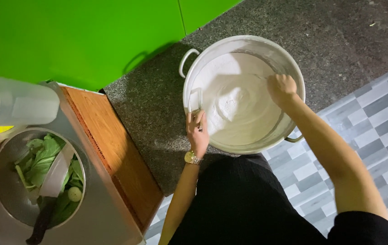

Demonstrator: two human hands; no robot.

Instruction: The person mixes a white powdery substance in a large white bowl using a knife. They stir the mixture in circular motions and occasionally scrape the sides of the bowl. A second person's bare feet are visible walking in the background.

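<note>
White batter (241, 106) filled a wide metal pot (294, 68) that sat on the dark speckled counter (153, 113), close to its front edge by the tiled floor (375, 131). The left hand (197, 131) was closed around a small glass (195, 100) at the pot's near rim, tipped into the batter. The right hand (282, 87) was curled shut inside the pot at its far side, knuckles up; whether it held anything could not be told. Swirl marks in the white surface suggested the mixing step was under way, by my reading. A next move would call for keeping the glass steady over the rim and working the right hand through the batter without slopping it over the side. At the counter's left end, a bowl (7, 195) of greens (44, 159) with a knife (51, 190) stood well apart.
</note>
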